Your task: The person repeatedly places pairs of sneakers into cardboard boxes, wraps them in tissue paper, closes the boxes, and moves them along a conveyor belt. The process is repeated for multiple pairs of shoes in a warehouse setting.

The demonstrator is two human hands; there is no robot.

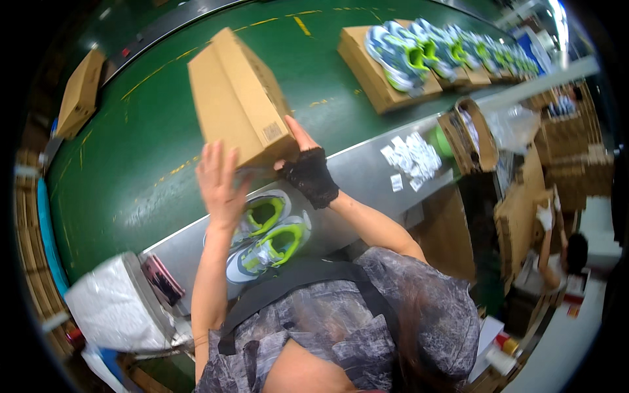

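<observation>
A closed brown cardboard shoebox (229, 98) lies on the green surface in front of me, a small printed label on its near right corner. My right hand (308, 167), in a black fingerless glove, grips that corner with thumb and fingers apart around it. My left hand (221, 187) is bare, its fingers stretched out and slightly blurred at the box's near left edge; whether it touches is hard to tell. Below the box, a pair of grey-blue sneakers (268, 245) with bright green linings rests on the metal ledge, partly behind my left forearm.
At the far right, a row of similar sneakers (409, 56) stands on cardboard boxes (367, 72). Small white labels (413, 157) are heaped on the metal ledge (357, 160). Another box (82, 95) sits far left. A white plastic-covered bundle (118, 304) is near left. A co-worker (557, 252) handles cardboard at right.
</observation>
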